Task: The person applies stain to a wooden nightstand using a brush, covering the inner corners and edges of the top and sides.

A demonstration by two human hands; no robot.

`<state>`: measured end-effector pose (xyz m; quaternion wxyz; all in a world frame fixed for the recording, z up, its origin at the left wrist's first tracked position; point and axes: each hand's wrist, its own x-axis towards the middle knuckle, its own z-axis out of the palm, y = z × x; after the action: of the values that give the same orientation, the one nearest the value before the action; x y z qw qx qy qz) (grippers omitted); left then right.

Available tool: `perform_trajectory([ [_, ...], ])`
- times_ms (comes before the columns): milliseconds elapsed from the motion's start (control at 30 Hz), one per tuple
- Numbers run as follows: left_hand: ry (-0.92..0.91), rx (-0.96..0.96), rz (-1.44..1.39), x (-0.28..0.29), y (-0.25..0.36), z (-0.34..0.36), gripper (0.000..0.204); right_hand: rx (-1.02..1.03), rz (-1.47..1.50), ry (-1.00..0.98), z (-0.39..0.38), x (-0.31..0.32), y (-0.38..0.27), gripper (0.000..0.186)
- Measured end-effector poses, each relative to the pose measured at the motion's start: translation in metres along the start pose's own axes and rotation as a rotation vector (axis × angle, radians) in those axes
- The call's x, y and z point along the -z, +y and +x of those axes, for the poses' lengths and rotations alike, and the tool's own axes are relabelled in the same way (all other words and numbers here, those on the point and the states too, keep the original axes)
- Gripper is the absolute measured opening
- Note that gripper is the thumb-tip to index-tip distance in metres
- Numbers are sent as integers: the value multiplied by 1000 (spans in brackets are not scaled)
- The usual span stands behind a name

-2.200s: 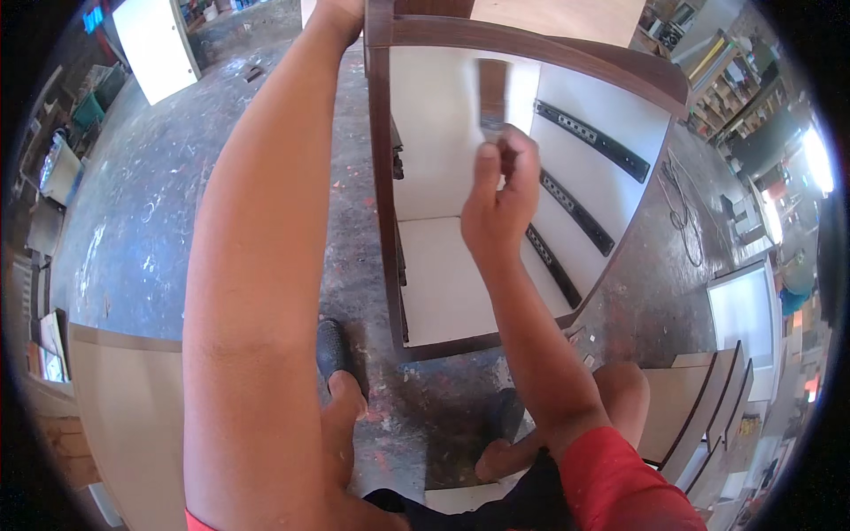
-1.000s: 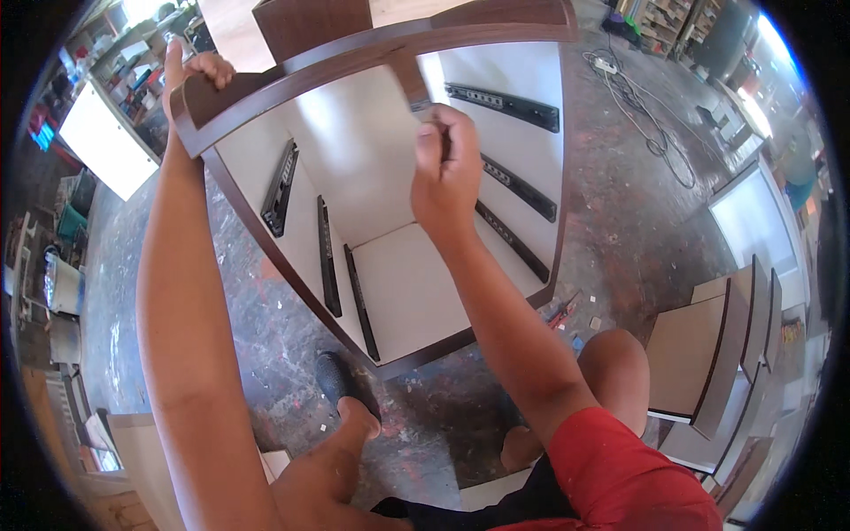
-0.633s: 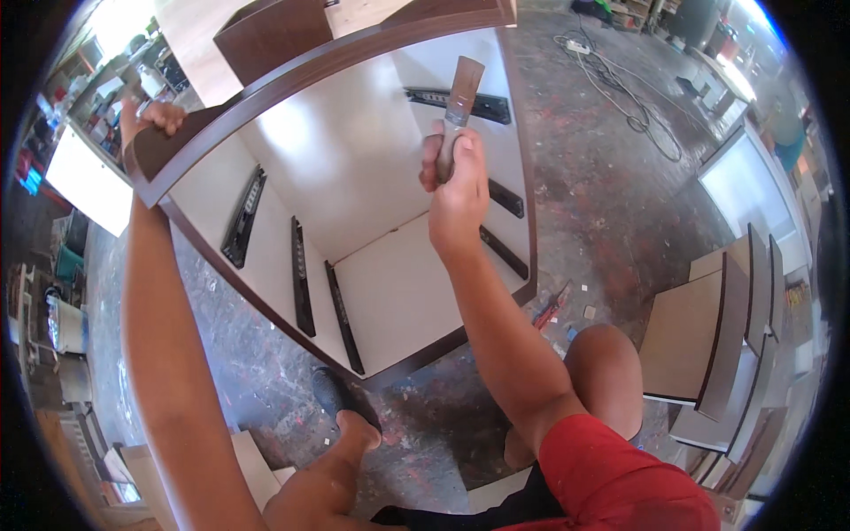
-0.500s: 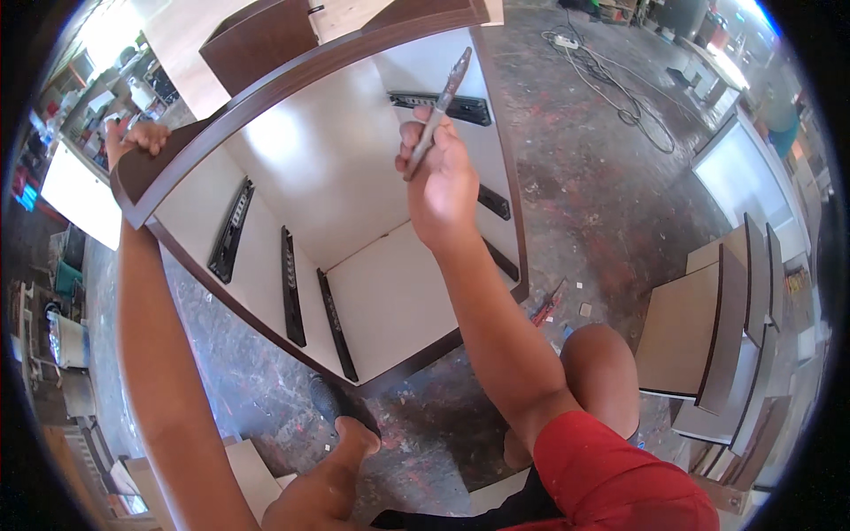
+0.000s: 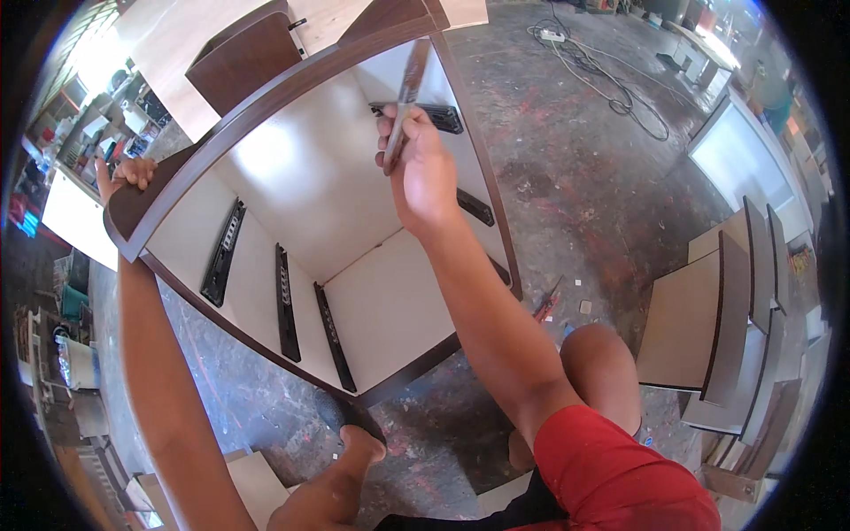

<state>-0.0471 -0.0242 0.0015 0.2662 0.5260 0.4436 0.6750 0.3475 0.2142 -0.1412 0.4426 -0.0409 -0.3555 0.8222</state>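
A brown-edged cabinet (image 5: 354, 221) with a white inside stands before me, its open front facing me. Black drawer slides (image 5: 226, 252) run along both inner side walls. My right hand (image 5: 416, 159) is closed round the handle of a worn paintbrush (image 5: 409, 88), which points up and away from me, over the cabinet's opening near its upper right. Whether the bristles touch the cabinet I cannot tell. At the far left corner of the cabinet's top, my left hand (image 5: 131, 177) lies with its fingers curled over the brown surface.
Behind the cabinet, a brown drawer box (image 5: 243, 57) sits on a pale board (image 5: 164, 40). Drawers with brown fronts (image 5: 686, 323) are stacked at right. Red-handled pliers (image 5: 549, 303) lie on the paint-stained floor. A cable with a white power strip (image 5: 553, 36) lies far right.
My right hand has moved slightly left with the paintbrush, which now stands steeper. The cabinet appears shifted a little left in view. My left hand keeps its place on the corner.
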Motion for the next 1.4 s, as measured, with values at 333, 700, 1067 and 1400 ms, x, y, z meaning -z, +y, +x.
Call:
perform_trajectory([
  [333, 93, -18, -22, -19, -7, -3, 75, 24, -186, -7, -8, -14, 17, 25],
  [700, 64, -46, 8, -20, -4, -1, 79, 123, -327, -22, -18, -34, 39, 27],
  [1067, -17, -59, -48, -15, -9, -1, 76, 134, -226, -23, -40, -65, 69, 23],
  [1400, -16, -99, 24, -19, -9, 1, 75, 201, -345, -67, -63, -90, 101, 20],
])
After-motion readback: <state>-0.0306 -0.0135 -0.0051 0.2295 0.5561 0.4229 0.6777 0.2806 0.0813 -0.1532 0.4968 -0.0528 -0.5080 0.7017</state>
